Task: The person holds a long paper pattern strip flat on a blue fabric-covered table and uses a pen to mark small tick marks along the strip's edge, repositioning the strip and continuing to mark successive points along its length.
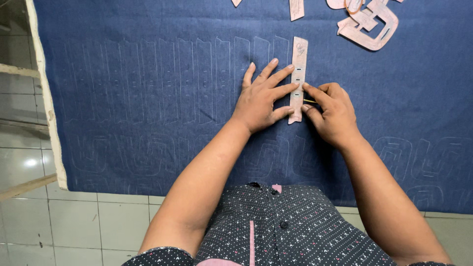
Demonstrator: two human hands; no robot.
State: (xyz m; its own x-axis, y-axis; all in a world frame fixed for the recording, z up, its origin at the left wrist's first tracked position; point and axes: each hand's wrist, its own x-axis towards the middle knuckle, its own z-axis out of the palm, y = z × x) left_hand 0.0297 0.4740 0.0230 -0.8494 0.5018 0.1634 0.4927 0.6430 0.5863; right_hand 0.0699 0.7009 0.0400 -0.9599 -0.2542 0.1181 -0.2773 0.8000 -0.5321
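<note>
Two bare forearms reach forward side by side. The left hand (261, 96) lies flat, palm down, fingers spread and extended. The right hand (332, 113) is curled, thumb and forefinger pinched together.

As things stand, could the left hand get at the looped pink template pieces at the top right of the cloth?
Probably not without letting go: the left hand is pressing the narrow pink strip, and the looped pieces lie well beyond it.
</note>
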